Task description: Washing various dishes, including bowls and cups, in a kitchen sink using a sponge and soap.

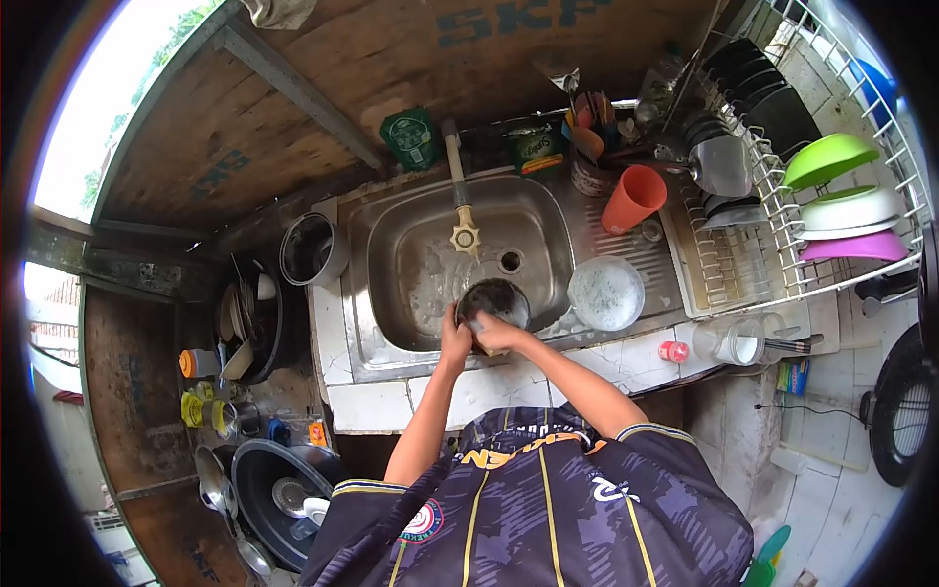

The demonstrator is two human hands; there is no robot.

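Over the front edge of the steel sink [411,220], a dark round pot or bowl [499,296] is tilted with its mouth towards the tap [464,236]. My left hand [456,336] grips its left side. At its near rim is my right hand [500,333], its fingers bent over or into the mouth; whether they hold anything is hidden. The pot is below the tap outlet, and the sink floor looks wet. Right of the sink, a whitish bowl [606,293] with suds stands on the ribbed drainboard [598,216].
A red plastic cup [634,199] stands near a utensil holder [593,178]. At right, a wire dish rack [766,172] holds bowls and dark plates. Left are a grey pail [314,249], a black tub [275,345] of dishes and a large dark basin [253,477]. Glass jars [733,343] line the counter edge.
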